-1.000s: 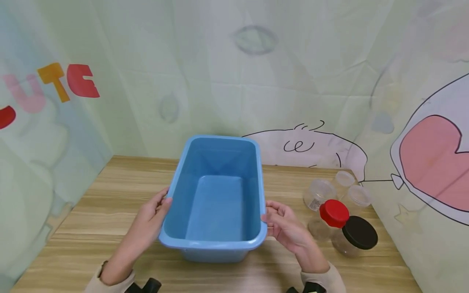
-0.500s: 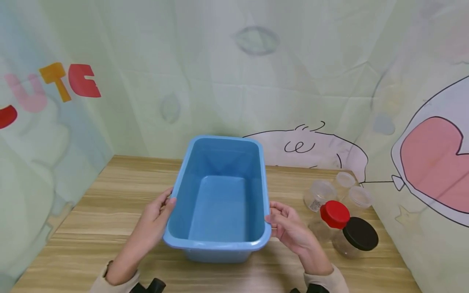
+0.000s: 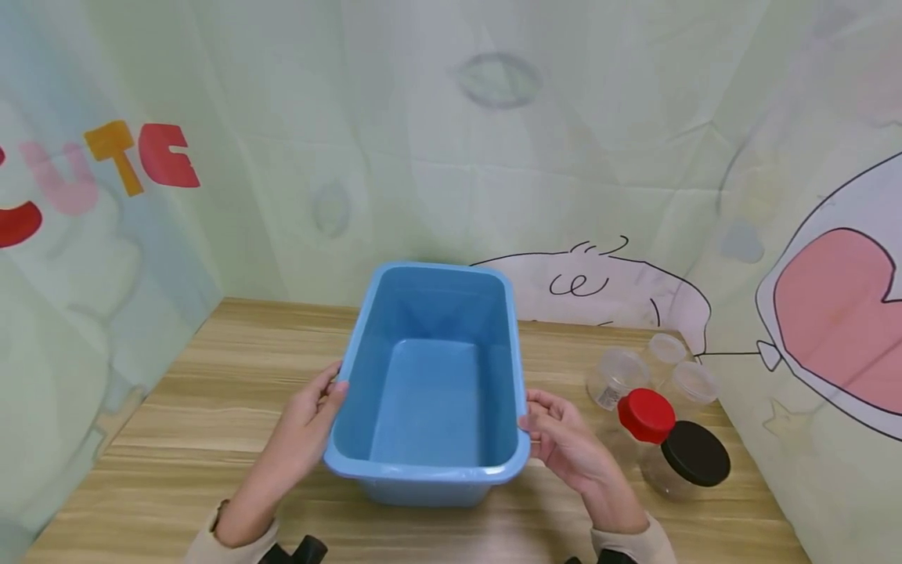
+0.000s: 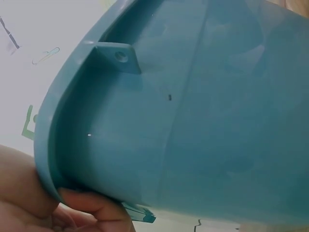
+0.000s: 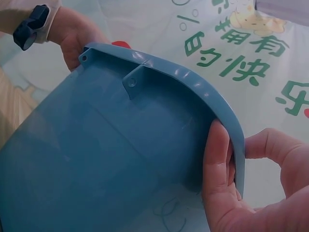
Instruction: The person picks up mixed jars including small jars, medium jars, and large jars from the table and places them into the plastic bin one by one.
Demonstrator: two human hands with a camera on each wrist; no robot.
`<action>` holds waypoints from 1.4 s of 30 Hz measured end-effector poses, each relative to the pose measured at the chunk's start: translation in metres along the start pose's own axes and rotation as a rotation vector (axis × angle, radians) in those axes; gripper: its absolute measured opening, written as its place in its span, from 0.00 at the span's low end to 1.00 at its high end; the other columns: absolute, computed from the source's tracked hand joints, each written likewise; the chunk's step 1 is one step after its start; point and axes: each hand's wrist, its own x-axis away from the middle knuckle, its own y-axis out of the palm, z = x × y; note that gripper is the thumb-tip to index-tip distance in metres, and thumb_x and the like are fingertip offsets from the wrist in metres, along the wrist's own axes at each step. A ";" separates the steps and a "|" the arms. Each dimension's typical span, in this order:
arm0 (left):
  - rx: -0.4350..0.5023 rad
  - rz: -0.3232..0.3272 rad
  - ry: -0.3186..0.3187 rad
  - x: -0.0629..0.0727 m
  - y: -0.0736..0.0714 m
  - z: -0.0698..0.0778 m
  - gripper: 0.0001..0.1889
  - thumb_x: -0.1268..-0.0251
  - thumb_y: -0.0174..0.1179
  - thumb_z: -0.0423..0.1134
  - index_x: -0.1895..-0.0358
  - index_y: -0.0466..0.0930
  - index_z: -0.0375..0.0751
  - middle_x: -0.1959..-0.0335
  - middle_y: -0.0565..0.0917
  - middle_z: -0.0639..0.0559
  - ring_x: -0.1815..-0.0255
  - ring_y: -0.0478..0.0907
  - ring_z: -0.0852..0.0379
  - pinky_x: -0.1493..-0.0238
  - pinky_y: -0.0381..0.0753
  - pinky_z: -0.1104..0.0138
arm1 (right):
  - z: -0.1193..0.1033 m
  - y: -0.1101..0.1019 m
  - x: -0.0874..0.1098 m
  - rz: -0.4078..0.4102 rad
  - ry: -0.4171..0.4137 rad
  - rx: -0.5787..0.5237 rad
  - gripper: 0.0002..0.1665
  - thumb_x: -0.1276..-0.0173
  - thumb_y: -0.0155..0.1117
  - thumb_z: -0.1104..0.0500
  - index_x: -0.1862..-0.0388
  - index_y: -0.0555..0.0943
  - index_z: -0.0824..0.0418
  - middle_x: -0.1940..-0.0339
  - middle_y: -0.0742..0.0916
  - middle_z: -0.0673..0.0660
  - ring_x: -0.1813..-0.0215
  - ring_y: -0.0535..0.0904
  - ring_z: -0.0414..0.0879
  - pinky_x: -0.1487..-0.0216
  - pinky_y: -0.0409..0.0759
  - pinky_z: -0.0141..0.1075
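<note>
The rim of the blue tub [image 3: 430, 473] is gripped on its two long sides by the left hand [image 3: 299, 431] and the right hand [image 3: 567, 450], at the lower centre of the head view, tilted above or on the tabletop [image 3: 211, 407], though contact cannot be told. Pale brown wood grain is shown around it, and clear jars [image 3: 616, 380], one red-lidded and one black-lidded, are grouped at the lower right. Behind, the space is enclosed by a pale green cloth [image 3: 402, 157], printed with colourful letters [image 3: 169, 155] at upper left and a pink heart [image 3: 831, 294] at far right.
</note>
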 end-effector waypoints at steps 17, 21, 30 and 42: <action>-0.008 0.007 0.033 -0.002 0.008 0.005 0.26 0.17 0.43 0.38 0.29 0.59 0.20 0.57 0.76 0.37 0.56 0.82 0.42 0.63 0.84 0.62 | -0.003 -0.007 0.005 -0.046 -0.034 -0.003 0.13 0.29 0.51 0.73 0.48 0.72 0.67 0.62 0.87 0.53 0.61 0.87 0.45 0.52 0.83 0.41; 0.000 0.008 0.033 -0.002 0.010 0.006 0.26 0.17 0.43 0.38 0.29 0.59 0.20 0.57 0.76 0.36 0.57 0.82 0.42 0.63 0.84 0.62 | -0.005 -0.008 0.006 -0.042 -0.036 0.007 0.12 0.29 0.51 0.72 0.48 0.72 0.67 0.62 0.87 0.53 0.61 0.87 0.45 0.52 0.83 0.41; 0.051 -0.014 0.002 -0.002 0.014 0.007 0.26 0.17 0.43 0.39 0.27 0.57 0.22 0.58 0.75 0.38 0.55 0.83 0.41 0.62 0.85 0.59 | -0.006 -0.011 0.008 -0.031 -0.032 0.003 0.13 0.30 0.51 0.73 0.48 0.72 0.67 0.61 0.87 0.53 0.61 0.87 0.44 0.53 0.83 0.40; 0.064 -0.020 -0.004 -0.001 0.017 0.010 0.27 0.17 0.43 0.40 0.27 0.57 0.22 0.58 0.75 0.36 0.56 0.84 0.40 0.63 0.86 0.58 | -0.007 -0.015 0.011 -0.028 -0.029 -0.003 0.13 0.29 0.50 0.73 0.47 0.72 0.68 0.60 0.87 0.55 0.61 0.87 0.45 0.52 0.83 0.41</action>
